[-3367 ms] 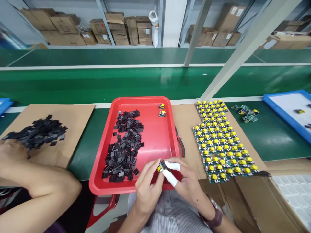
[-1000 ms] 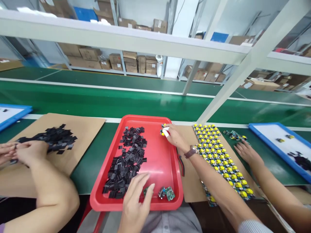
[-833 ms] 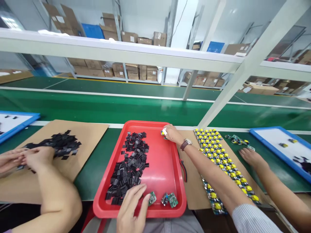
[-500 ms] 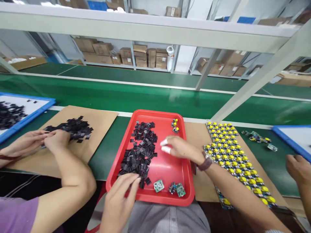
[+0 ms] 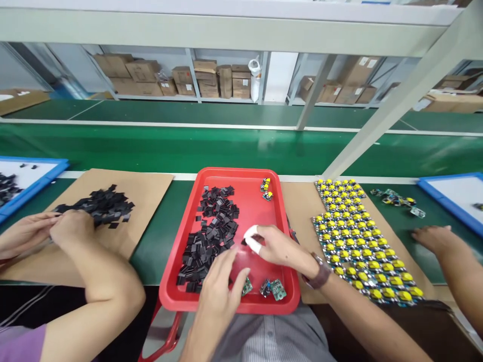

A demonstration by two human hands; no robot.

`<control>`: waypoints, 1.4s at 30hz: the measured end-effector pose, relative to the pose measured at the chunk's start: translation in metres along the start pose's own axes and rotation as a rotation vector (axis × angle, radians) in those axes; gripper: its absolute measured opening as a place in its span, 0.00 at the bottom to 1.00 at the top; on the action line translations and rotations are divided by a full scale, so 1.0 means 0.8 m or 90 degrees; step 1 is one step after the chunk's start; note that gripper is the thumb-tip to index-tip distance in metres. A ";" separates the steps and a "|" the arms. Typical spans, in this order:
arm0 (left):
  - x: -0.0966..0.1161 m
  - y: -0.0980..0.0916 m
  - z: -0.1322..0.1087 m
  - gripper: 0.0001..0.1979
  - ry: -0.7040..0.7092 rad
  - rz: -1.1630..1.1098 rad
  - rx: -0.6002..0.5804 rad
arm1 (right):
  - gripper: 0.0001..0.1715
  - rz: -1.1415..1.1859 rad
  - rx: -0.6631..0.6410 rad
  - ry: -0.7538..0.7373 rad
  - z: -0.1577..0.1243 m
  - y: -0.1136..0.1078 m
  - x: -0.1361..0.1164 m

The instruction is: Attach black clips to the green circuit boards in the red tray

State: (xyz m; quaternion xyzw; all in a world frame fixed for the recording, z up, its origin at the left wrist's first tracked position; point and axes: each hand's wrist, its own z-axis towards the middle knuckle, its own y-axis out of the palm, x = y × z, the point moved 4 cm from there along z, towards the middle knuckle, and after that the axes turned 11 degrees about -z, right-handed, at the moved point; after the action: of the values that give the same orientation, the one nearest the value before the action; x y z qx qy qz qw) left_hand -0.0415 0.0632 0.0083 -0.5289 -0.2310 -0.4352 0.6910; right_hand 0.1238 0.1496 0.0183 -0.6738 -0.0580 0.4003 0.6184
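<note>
A red tray (image 5: 279, 234) holds a heap of small black flat pieces (image 5: 215, 226) along its left side. White covers sit on the thumb and a finger of my right hand (image 5: 277, 245); between these tips is a small black piece (image 5: 244, 242). My left hand (image 5: 222, 289) is over the tray's front, thumb and fingers apart, nothing visible in it. It partly hides a green circuit board (image 5: 247, 287). More small boards (image 5: 278, 290) lie at the front right of the tray, and a few with yellow parts (image 5: 267, 195) at its far right corner.
Rows of circuit boards with yellow tops (image 5: 358, 241) cover cardboard on the right. Left, a co-worker's hands (image 5: 71, 229) work by another black pile (image 5: 109, 203) on cardboard (image 5: 151, 188). Another person's hand (image 5: 433, 239) rests at the right. A slanted frame post (image 5: 377, 105) rises behind.
My left hand has moved right and up over the tray, its fingers spreading. My right fingertips have closed on a small black piece. The right-hand co-worker's hand has shifted left.
</note>
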 end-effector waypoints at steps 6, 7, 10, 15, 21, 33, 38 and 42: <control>0.013 0.007 0.015 0.07 -0.077 -0.182 0.023 | 0.10 0.322 0.110 0.044 -0.047 -0.015 -0.026; 0.017 0.010 0.017 0.07 -0.089 -0.200 0.011 | 0.10 0.335 0.130 0.055 -0.053 -0.014 -0.026; 0.028 0.023 0.023 0.07 -0.097 -0.246 -0.055 | 0.09 0.279 0.218 0.077 -0.069 -0.012 -0.021; 0.022 0.039 0.027 0.08 -0.168 -0.308 -0.055 | 0.15 0.176 0.275 0.046 -0.088 -0.011 -0.015; 0.021 0.048 0.021 0.07 -0.229 -0.330 0.023 | 0.21 0.355 0.308 0.038 -0.100 -0.009 -0.012; 0.014 -0.022 0.012 0.14 -0.075 0.057 -0.185 | 0.11 0.483 0.379 0.184 -0.132 -0.007 0.007; 0.022 0.010 0.001 0.15 -0.068 0.096 -0.275 | 0.14 0.427 0.345 0.126 -0.130 -0.009 -0.003; 0.038 0.013 0.005 0.20 -0.029 0.002 -0.151 | 0.18 0.357 0.348 0.124 -0.130 -0.004 -0.010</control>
State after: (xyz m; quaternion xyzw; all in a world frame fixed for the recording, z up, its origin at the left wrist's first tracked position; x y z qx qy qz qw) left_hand -0.0168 0.0570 0.0278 -0.6170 -0.1929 -0.4465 0.6186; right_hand 0.1832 0.0638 0.0158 -0.5092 0.2954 0.4886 0.6440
